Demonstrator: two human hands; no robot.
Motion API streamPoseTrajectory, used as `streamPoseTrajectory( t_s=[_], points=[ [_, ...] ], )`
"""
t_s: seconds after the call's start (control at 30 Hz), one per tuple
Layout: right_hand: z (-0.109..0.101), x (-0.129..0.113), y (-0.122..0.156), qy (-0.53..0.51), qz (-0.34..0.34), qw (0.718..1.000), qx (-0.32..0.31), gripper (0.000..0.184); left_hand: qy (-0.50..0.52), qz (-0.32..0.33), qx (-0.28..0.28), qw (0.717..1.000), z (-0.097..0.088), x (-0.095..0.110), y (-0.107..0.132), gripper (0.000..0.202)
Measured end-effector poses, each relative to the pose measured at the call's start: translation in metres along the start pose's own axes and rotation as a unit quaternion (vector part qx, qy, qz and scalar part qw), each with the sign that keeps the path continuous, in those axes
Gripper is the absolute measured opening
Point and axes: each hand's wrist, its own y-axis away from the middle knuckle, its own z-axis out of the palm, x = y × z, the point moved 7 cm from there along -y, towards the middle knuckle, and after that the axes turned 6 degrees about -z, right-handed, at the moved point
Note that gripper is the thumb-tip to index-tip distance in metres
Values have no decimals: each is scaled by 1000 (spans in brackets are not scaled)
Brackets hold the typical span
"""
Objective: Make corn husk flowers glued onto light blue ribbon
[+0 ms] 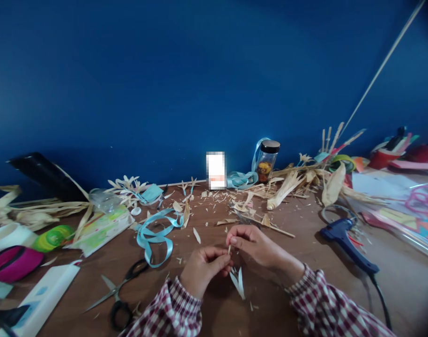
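My left hand [207,270] and my right hand [258,245] meet over the brown table, fingertips pinched close together. Between them is a short, thin pale stick [229,250], gripped by both hands; most of it is hidden by fingers. Just below the fingers show pale, pointed corn husk pieces [239,283]; whether they join the stick I cannot tell. A single husk petal [196,235] lies beyond my left hand. Open scissors [116,292] with black handles rest left of my left sleeve. To the right of my right hand lies a blue glue gun [350,243].
Light-blue ribbon [154,238] curls on the left. Against the blue wall stands a black-lidded jar [268,161], near dried corn husks [287,187] and scattered scraps. A white power strip [41,299] lies front left. The glue gun's cord [382,297] runs toward the front right.
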Motion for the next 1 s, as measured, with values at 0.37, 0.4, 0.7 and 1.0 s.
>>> streamPoseTrajectory(
  t_s=[0.37,0.4,0.7,1.0],
  points=[
    [-5,11,-5,-56,-13,995,82,32,98,-30,45,994,-2,-3,-1,38],
    [-5,12,-5,-71,-9,994,79,34,105,-32,45,993,-1,-3,0,37],
    [9,21,-2,-128,31,991,-10,27,115,-18,59,991,-3,-1,1,38],
    [6,25,-5,-169,18,985,2,21,108,-30,13,994,1,-6,-2,35]
  ],
)
